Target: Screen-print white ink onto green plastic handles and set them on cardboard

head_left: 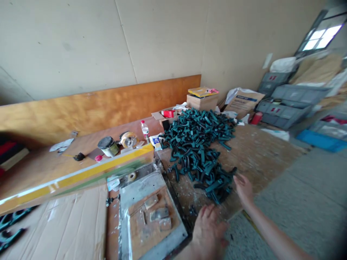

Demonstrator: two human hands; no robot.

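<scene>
A large heap of dark green, curved plastic parts lies on the wooden table, trailing toward me. At its near right edge my right hand has its fingers closed at the dark tip of one plastic part; motion blur softens the grip. Lower down, my left hand is palm down with fingers apart and nothing visible in it, close to the table's front edge. Left of it sits a worn metal plate bearing a wooden board and several small blocks.
Flattened cardboard covers the left side, with more green parts on it. Behind stand a jar, tape roll and bottle. A carton is behind the heap. Grey crates stand at right.
</scene>
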